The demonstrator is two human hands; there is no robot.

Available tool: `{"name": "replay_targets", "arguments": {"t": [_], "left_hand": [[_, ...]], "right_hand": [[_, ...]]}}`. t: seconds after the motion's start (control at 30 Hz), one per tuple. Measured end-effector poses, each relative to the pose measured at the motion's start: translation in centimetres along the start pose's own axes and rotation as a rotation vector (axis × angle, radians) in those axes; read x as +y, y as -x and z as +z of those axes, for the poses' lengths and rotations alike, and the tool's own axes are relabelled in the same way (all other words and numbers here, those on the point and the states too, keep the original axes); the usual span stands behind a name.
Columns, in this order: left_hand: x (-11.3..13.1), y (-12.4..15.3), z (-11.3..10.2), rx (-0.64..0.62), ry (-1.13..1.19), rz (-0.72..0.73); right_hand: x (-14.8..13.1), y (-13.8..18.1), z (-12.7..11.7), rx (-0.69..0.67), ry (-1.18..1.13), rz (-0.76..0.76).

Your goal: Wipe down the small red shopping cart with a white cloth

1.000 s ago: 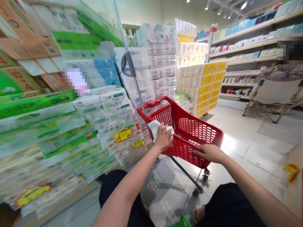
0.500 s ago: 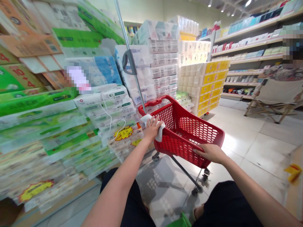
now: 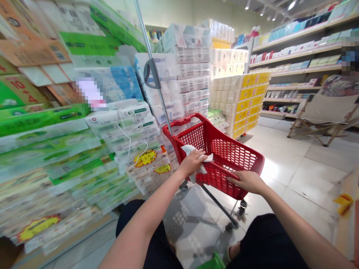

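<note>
A red plastic shopping cart [image 3: 215, 181] with perforated walls stands in front of me, angled across the floor. My left hand [image 3: 194, 161] presses a white wipe [image 3: 188, 150] against the cart's near top rim, its fingers bent over the edge. Loose ends of the wipe hang down the outer wall and stick out past the fingertips. Farther along the same rim, my right hand [image 3: 248, 181] grips the cart, thumb outside and fingers partly hidden over the top. A metal pole [image 3: 146, 33] with a grey loop handle rises at the cart's back end.
Stacked tissue packs [image 3: 84, 157] line the left, with yellow price tags [image 3: 145, 158] and a white cable. Yellow-and-white bundles [image 3: 249, 101] stand behind the cart. At right are shelves [image 3: 297, 69] and a beige folding chair [image 3: 329, 108] with a person partly in view. Something green [image 3: 211, 262] lies between my feet.
My left hand has slid the wipe along the near rim, rightward toward my right hand. The right hand keeps its place on the cart. The view has shifted slightly.
</note>
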State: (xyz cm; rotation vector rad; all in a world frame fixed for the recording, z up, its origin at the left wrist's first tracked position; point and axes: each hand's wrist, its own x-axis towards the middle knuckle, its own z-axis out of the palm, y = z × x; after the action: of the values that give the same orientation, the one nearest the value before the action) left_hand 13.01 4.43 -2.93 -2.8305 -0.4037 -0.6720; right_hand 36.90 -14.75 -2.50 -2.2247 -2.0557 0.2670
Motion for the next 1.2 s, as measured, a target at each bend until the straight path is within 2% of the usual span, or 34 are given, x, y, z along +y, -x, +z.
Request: {"name": "replay_targets", "arguments": {"t": [0.07,0.13,0.23,0.33,0.53,0.63,0.7,0.77,0.93,1.03,1.2], "left_hand": [[-2.4,0.3,-0.8,-0.003,-0.038,-0.046],[-4.0,0.6,-1.3,0.034,-0.097,-0.182],[-4.0,0.8,-1.1,0.088,-0.127,-0.336],[-0.7,0.5,0.0,0.107,-0.073,-0.328],[9.8,-0.9,2.1,0.08,0.05,-0.13],[11.8,-1.9,2.2,0.058,0.048,-0.019],[10.8,-2.5,1.9,0.031,0.032,0.082],[8.4,-2.8,1.5,0.012,0.008,0.125],[2.3,-2.2,0.9,0.033,-0.066,-0.066],[0.8,-1.5,0.8,0.034,-0.095,-0.171],[-0.8,-1.0,0.8,0.012,-0.091,-0.196]], "right_hand": [[0.1,0.0,0.1,0.004,-0.001,0.003],[0.1,0.0,0.2,0.009,0.0,0.007],[0.1,0.0,0.2,0.009,-0.003,0.013],[0.1,-0.2,0.3,0.006,-0.004,0.023],[0.4,-0.2,0.2,0.031,0.029,0.005],[1.1,-0.3,0.1,0.058,0.051,0.023],[1.7,-0.4,-0.1,0.072,0.05,0.02],[2.5,-0.6,-0.4,0.072,0.023,-0.002],[3.9,-1.0,-1.0,0.024,-0.027,0.008],[3.8,-1.0,-0.9,0.022,-0.029,0.015],[2.5,-0.4,-0.5,0.038,-0.016,0.017]]}}
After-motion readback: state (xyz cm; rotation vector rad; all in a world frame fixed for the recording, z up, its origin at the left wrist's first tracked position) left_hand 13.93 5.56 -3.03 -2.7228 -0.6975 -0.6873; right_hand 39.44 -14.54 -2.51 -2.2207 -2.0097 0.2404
